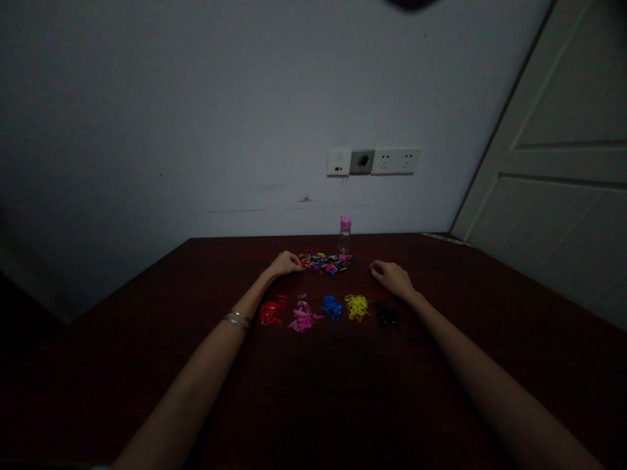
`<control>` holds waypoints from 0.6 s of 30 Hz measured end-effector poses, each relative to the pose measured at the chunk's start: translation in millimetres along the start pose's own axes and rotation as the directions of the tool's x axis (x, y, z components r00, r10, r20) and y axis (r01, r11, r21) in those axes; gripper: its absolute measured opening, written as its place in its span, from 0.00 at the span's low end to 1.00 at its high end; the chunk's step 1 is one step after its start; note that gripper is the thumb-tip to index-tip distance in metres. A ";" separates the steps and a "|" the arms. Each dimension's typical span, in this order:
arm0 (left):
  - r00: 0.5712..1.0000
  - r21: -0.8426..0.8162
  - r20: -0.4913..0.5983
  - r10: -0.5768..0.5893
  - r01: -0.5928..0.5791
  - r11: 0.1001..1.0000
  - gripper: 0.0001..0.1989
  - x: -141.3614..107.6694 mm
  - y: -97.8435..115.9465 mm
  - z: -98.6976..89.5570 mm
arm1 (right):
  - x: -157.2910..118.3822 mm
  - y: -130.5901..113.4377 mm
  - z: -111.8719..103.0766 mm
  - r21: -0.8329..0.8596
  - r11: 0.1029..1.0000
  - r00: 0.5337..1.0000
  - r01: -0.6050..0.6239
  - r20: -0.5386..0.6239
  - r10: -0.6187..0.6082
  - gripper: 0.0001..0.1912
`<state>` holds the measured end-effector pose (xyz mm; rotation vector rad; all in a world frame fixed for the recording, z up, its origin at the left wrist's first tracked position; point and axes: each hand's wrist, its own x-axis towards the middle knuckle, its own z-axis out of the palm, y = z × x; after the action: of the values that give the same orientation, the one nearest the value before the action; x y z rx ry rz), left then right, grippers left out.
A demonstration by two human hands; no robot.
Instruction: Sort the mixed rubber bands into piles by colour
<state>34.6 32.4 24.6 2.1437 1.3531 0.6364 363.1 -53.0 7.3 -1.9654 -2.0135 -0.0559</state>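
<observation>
A mixed heap of small colourful clips (326,262) lies toward the back of the dark red table. My left hand (287,263) is at the heap's left edge, fingers pressed together; what they hold, if anything, is too small to make out. To the right of the heap, my right hand (392,277) rests on the table with its fingers curled, their contents hidden. Nearer to me, separate piles form a row: red (271,313), pink (302,317), blue (332,307), yellow (357,307) and black (387,314).
Behind the heap stands a clear bottle (345,240) with a pink top. The table (313,391) meets a wall with sockets (396,161). A white panelled door (563,176) is at the right.
</observation>
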 end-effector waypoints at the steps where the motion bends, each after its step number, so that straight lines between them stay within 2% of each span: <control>1: 1.000 0.008 0.003 0.010 -0.010 1.000 0.14 -0.1 0.2 0.4 | -0.2 0.4 0.4 0.001 1.000 1.000 0.004 0.000 -0.004 0.14; 4: 0.999 0.032 0.006 0.035 -0.035 0.999 0.14 -1.2 3.4 2.5 | -0.3 1.6 1.9 0.002 1.000 1.000 0.014 -0.005 -0.014 0.15; 13: 0.998 0.103 -0.004 0.064 -0.063 0.993 0.08 -2.9 18.6 7.8 | -0.7 0.5 0.2 0.023 1.000 1.000 0.013 0.009 -0.013 0.14; 18: 0.986 0.100 0.131 0.102 -0.115 0.988 0.07 0.4 19.8 -9.8 | -2.5 -1.0 -0.4 0.011 1.000 1.000 0.024 -0.004 -0.024 0.15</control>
<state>41.8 27.3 44.9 2.3146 1.2352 0.4710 362.2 -55.6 7.2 -1.9334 -2.0304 -0.0537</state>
